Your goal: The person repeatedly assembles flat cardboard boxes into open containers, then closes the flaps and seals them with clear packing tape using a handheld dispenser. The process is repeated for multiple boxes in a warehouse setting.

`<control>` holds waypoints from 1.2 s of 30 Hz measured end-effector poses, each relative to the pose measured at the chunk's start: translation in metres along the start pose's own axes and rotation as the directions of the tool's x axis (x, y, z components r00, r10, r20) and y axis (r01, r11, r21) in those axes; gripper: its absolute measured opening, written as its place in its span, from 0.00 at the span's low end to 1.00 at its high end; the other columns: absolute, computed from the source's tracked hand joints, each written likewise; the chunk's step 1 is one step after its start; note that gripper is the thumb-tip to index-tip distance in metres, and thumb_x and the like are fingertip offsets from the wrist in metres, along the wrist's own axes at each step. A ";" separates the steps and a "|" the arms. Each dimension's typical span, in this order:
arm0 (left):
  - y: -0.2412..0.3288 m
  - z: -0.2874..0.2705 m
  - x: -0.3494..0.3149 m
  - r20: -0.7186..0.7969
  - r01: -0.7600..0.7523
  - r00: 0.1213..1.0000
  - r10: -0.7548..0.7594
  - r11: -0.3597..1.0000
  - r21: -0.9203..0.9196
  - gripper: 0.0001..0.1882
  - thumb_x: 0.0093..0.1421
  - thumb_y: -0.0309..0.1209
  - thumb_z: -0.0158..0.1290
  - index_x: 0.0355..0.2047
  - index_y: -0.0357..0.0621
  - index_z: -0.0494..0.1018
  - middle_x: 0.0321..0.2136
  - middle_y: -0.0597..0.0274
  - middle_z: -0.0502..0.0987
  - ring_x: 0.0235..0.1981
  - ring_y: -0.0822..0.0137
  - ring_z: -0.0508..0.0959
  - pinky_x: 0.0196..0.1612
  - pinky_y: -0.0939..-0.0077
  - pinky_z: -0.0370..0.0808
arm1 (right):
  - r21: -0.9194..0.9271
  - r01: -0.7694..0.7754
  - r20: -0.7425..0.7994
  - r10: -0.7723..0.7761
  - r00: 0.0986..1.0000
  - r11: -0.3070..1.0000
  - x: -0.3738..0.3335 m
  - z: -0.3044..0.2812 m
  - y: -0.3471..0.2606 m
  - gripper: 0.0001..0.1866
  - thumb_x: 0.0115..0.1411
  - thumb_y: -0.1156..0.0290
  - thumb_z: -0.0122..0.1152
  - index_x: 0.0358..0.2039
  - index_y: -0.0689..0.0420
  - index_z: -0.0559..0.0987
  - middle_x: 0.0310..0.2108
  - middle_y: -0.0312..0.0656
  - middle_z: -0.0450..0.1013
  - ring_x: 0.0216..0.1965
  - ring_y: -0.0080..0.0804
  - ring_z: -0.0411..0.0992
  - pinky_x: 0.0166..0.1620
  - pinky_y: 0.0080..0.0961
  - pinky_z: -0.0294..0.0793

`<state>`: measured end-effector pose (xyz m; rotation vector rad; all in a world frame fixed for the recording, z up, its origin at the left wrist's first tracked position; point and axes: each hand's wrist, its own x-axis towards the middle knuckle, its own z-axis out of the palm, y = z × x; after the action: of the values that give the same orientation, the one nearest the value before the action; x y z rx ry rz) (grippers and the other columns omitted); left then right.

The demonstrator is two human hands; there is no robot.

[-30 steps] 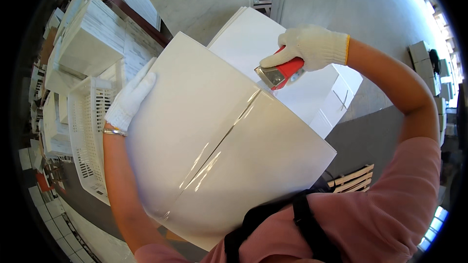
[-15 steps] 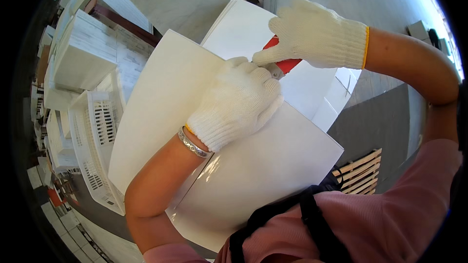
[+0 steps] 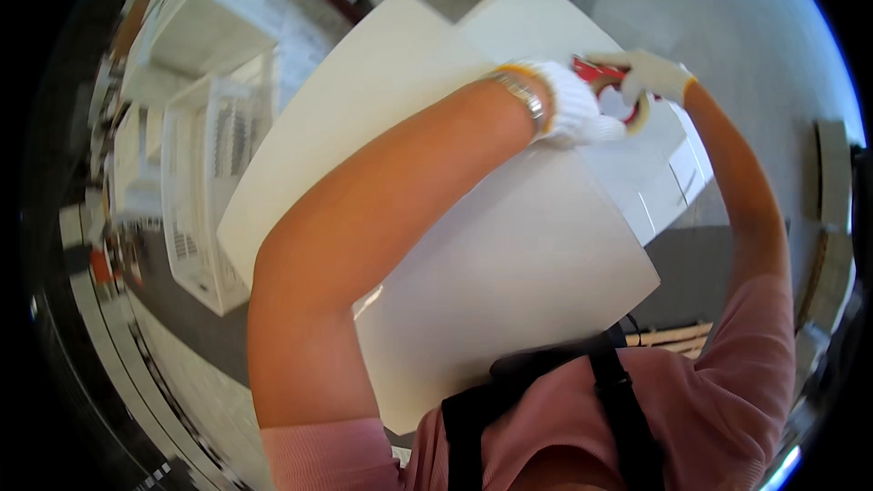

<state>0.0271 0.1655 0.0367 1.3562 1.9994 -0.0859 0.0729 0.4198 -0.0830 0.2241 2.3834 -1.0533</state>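
My right hand point(image 3: 653, 77), in a white knit glove with a yellow cuff edge, is closed on a red tape dispenser point(image 3: 587, 70) at the far right of the white sheets. A tan tape roll point(image 3: 642, 116) shows in the dispenser. My left hand point(image 3: 580, 111), gloved alike, is beside the dispenser over the sheets; its fingers are smeared by motion and partly hidden. A bracelet point(image 3: 526, 95) circles my left wrist. Below both arms lies a large white glossy sheet point(image 3: 509, 255) with a seam across it, and another white sheet point(image 3: 536, 23) lies beyond.
On the left stands a white slatted plastic crate point(image 3: 186, 264), with pale boxes point(image 3: 214, 18) behind it. Wooden slats point(image 3: 677, 336) show near my right side. Stacked grey-white pieces point(image 3: 832, 173) stand at the right rim, over a grey floor point(image 3: 718, 0).
Both hands have moved to the right. The right hand now grips the dispenser, where before it was spread beside it. My left arm stretches farther across the sheets, and the view has shifted.
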 end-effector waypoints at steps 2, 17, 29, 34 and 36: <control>-0.004 0.000 -0.013 -0.086 -0.067 0.995 0.055 0.988 -0.138 0.42 0.68 0.68 0.35 0.51 0.44 0.81 0.48 0.47 0.81 0.50 0.49 0.79 0.57 0.61 0.72 | 0.053 -0.038 -0.022 0.040 0.999 0.998 0.007 0.031 0.013 0.48 0.38 0.81 0.59 0.66 0.43 0.76 0.42 0.38 0.78 0.41 0.29 0.72 0.44 0.23 0.74; 0.001 0.154 -0.198 -0.702 0.369 0.620 -0.350 0.920 -0.132 0.36 0.67 0.53 0.50 0.69 0.46 0.66 0.71 0.43 0.59 0.74 0.40 0.54 0.73 0.39 0.46 | -0.645 0.733 0.205 -0.875 0.439 0.216 -0.077 0.088 -0.220 0.35 0.64 0.47 0.59 0.67 0.51 0.71 0.70 0.55 0.61 0.70 0.57 0.57 0.72 0.51 0.53; -0.029 0.290 -0.287 -0.087 -0.956 0.166 -0.982 -0.138 -0.257 0.36 0.77 0.54 0.34 0.77 0.48 0.47 0.72 0.51 0.59 0.74 0.56 0.56 0.75 0.64 0.51 | 0.830 0.425 -0.260 -0.424 0.867 0.360 -0.039 0.133 -0.151 0.42 0.71 0.39 0.47 0.74 0.54 0.58 0.73 0.48 0.57 0.75 0.47 0.52 0.75 0.41 0.50; -0.017 0.391 -0.261 0.126 -0.911 0.257 -0.958 -0.284 -0.300 0.37 0.76 0.55 0.34 0.77 0.49 0.47 0.72 0.51 0.59 0.73 0.56 0.57 0.75 0.65 0.51 | 0.806 0.481 -0.317 -0.434 0.843 0.345 -0.047 0.131 -0.159 0.42 0.71 0.39 0.45 0.75 0.55 0.57 0.74 0.48 0.55 0.75 0.46 0.50 0.75 0.41 0.49; -0.019 0.389 -0.267 0.100 -0.895 0.212 -0.972 -0.235 -0.378 0.37 0.76 0.55 0.34 0.77 0.49 0.47 0.72 0.51 0.59 0.73 0.56 0.57 0.75 0.65 0.52 | 0.784 0.518 -0.352 -0.442 0.825 0.342 -0.052 0.123 -0.160 0.42 0.71 0.38 0.45 0.75 0.55 0.56 0.75 0.47 0.54 0.76 0.45 0.50 0.75 0.41 0.48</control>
<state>0.2636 -0.2183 -0.1040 -1.0018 1.3348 2.7289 0.1102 0.2235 -0.0220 -0.1469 1.7411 -2.5526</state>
